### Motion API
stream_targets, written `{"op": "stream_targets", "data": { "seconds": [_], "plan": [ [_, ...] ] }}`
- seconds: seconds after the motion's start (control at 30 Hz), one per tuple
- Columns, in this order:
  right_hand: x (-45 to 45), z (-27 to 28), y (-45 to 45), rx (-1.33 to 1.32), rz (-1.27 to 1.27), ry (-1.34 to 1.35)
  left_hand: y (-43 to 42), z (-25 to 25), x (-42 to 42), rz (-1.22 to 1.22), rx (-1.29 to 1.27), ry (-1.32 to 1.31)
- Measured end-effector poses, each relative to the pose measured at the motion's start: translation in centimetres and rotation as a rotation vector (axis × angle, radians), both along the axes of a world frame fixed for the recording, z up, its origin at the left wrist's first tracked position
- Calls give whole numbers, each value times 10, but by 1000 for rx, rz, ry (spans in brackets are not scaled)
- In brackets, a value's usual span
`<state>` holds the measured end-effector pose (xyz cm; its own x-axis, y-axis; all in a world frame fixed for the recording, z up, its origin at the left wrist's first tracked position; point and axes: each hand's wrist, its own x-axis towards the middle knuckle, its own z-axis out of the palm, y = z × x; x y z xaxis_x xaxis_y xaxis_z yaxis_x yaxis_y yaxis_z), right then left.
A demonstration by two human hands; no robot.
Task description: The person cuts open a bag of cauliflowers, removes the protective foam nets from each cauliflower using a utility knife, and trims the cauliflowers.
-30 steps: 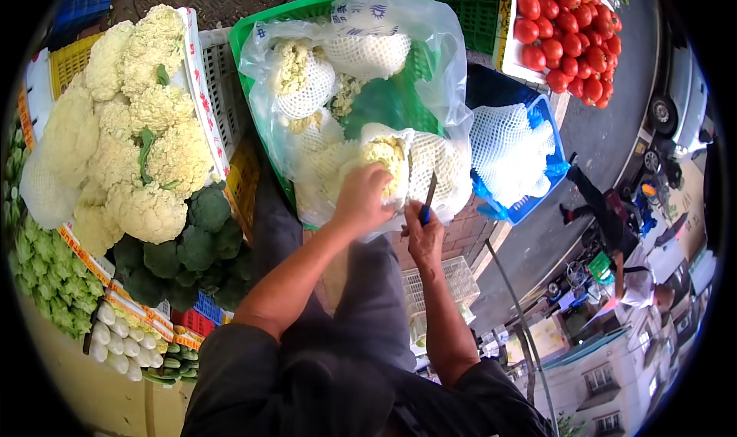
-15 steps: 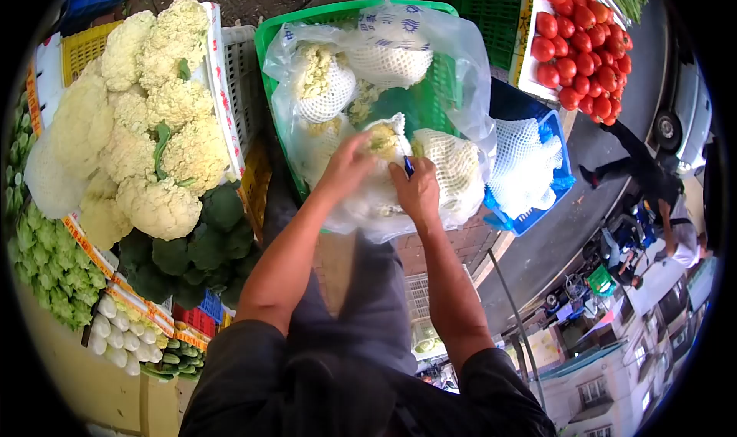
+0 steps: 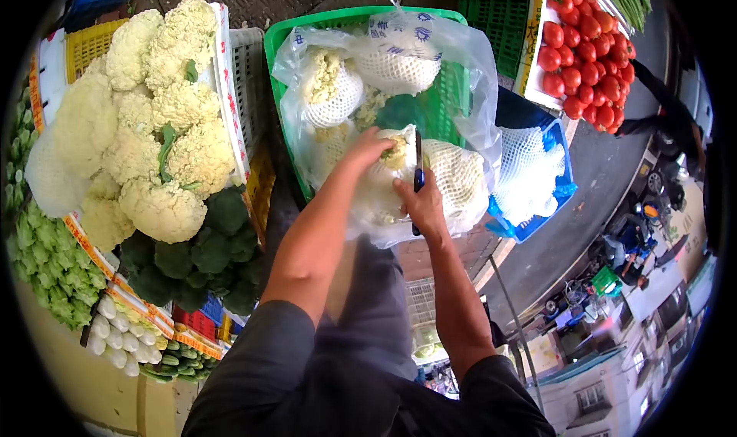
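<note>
My left hand point(image 3: 367, 150) is closed around the near side of a cauliflower point(image 3: 394, 159) wrapped in a white foam net. In my right hand point(image 3: 423, 205) is a knife point(image 3: 418, 151) with a dark blade and blue handle. Its blade points away from me, along the right side of that cauliflower. More netted cauliflowers point(image 3: 336, 99) lie around it, one point(image 3: 456, 177) just right of the knife. All sit in a clear plastic bag point(image 3: 477, 68) lining a green crate point(image 3: 272, 61). My left fingertips are partly hidden.
Bare cauliflowers point(image 3: 165, 206) are piled on the left, with broccoli point(image 3: 219, 241) below them. A blue basket point(image 3: 566, 183) holding white foam nets point(image 3: 526, 168) stands right of the crate. Tomatoes point(image 3: 587, 68) fill a box at upper right. A road point(image 3: 564, 222) with people and vehicles lies beyond.
The knife has turned in my right hand; its blade now shows upright beside the cauliflower. My left hand has moved slightly right and up onto the cauliflower. The whole view has shifted a little.
</note>
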<state>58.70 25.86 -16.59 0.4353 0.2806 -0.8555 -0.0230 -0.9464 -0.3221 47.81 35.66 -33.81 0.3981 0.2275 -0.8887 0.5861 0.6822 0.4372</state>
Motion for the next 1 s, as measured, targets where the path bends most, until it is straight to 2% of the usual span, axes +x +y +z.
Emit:
{"op": "stream_targets", "data": {
  "seconds": [0.07, 0.1, 0.2, 0.27, 0.33, 0.4, 0.5, 0.6, 0.73, 0.87, 0.9, 0.93, 1.0],
  "plan": [
    [-13, 7, 1, 123, 53, -92, 10, 20, -8, 67, 8, -16],
    [-18, 15, 4, 96, 145, -167, 14, 32, -12, 96, 9, -28],
    [-33, 39, 21, 188, 150, -127, 10, 48, -36, 269, 32, -40],
    [-40, 37, 15, 322, 222, -157, 21, 79, -43, 456, -76, -37],
    [-50, 41, 7, 433, 346, -243, 21, 93, -57, 627, -89, -83],
    [-55, 41, 4, 429, 383, -204, 16, 90, -75, 721, -114, -229],
    [-60, 56, 2, 431, 453, -152, 14, 117, -94, 825, -67, -282],
    [-59, 59, -2, 526, 490, -160, 8, 129, -110, 895, -34, -309],
    [-53, 68, 5, 560, 482, -26, 3, 140, -122, 976, 8, -323],
    [-64, 72, 19, 525, 521, 56, -2, 125, -140, 1113, -91, -153],
    [-68, 70, 21, 529, 541, 51, 2, 130, -147, 1162, -126, -192],
    [-72, 67, 20, 529, 545, 46, 9, 144, -150, 1138, -115, -241],
    [-81, 57, 20, 539, 555, 42, 13, 136, -171, 1040, 18, -178]
  ]
}}
